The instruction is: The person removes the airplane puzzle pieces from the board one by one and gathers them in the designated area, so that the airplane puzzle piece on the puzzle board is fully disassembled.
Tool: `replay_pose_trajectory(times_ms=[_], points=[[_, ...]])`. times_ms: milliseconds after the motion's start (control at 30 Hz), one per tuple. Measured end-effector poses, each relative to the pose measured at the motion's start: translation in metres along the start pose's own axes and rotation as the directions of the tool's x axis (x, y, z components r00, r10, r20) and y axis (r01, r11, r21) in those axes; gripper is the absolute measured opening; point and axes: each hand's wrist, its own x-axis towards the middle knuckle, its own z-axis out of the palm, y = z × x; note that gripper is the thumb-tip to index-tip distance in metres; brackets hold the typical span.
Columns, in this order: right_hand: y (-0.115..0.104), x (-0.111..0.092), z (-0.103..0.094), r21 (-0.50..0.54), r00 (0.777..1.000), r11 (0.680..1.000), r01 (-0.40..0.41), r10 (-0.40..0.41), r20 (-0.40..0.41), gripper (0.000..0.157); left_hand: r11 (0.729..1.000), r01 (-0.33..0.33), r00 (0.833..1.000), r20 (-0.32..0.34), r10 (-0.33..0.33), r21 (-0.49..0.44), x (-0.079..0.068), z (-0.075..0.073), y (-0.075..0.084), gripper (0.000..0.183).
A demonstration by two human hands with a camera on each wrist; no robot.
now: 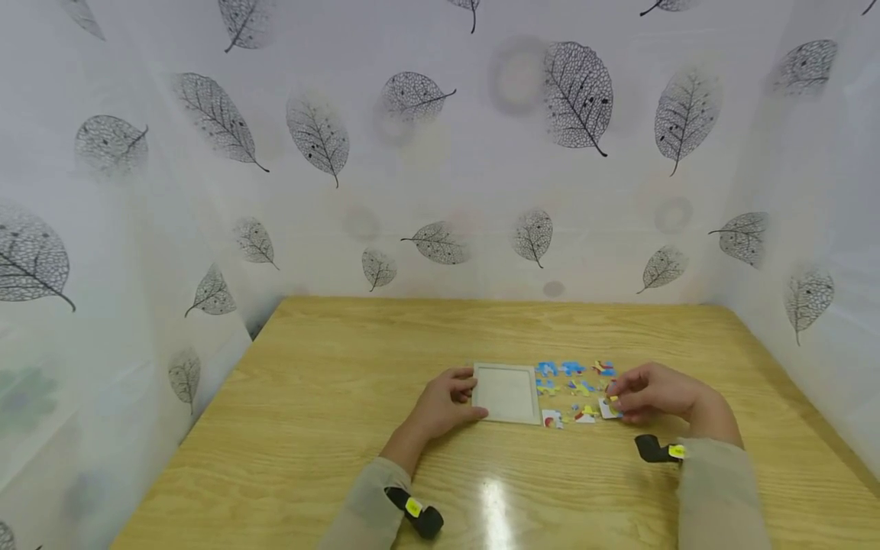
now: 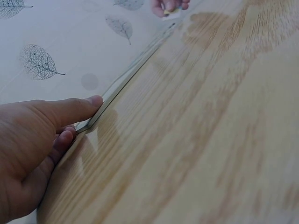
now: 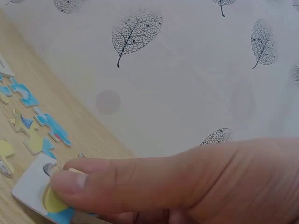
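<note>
A pale square puzzle frame point(image 1: 507, 394) with a raised rim lies flat on the table. My left hand point(image 1: 443, 402) holds its left side, the thumb point(image 2: 84, 109) over the near corner and the fingers along the edge. To the right of the frame, my right hand point(image 1: 663, 393) pinches a jigsaw piece point(image 3: 32, 186) between thumb and fingers. That piece is white with yellow and blue parts, and the thumb covers some of it. Between the frame and this hand several loose jigsaw pieces point(image 1: 571, 368) lie in rough rows, blue, yellow and red.
The wooden table point(image 1: 344, 344) reaches back to a white curtain point(image 1: 440, 168) printed with dark leaves, which also hangs at both sides. Black wrist cameras point(image 1: 656, 449) sit on both sleeves point(image 1: 718, 489).
</note>
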Motion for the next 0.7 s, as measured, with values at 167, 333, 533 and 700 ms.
replay_pose_trajectory(times_ms=[167,333,533,700], points=[[-0.004,0.001,0.002,-0.055,0.999,0.997,-0.045,0.044,-0.010,0.031,1.000,0.002,1.000,-0.008,-0.002,0.003,-0.002,-0.002,-0.001,0.059],[-0.014,0.002,0.005,-0.191,0.991,0.976,-0.101,0.083,-0.101,0.021,1.000,0.008,1.000,-0.015,-0.008,0.010,-0.006,-0.004,-0.001,0.059],[-0.018,0.001,0.005,-0.255,0.988,0.959,-0.125,0.095,-0.124,0.018,1.000,-0.005,1.000,-0.016,0.005,0.007,-0.006,-0.005,0.002,0.059],[-0.018,0.002,0.003,-0.209,0.998,0.977,-0.034,0.021,-0.065,0.021,0.999,-0.023,0.999,-0.023,0.022,-0.037,0.000,0.002,-0.001,0.054]])
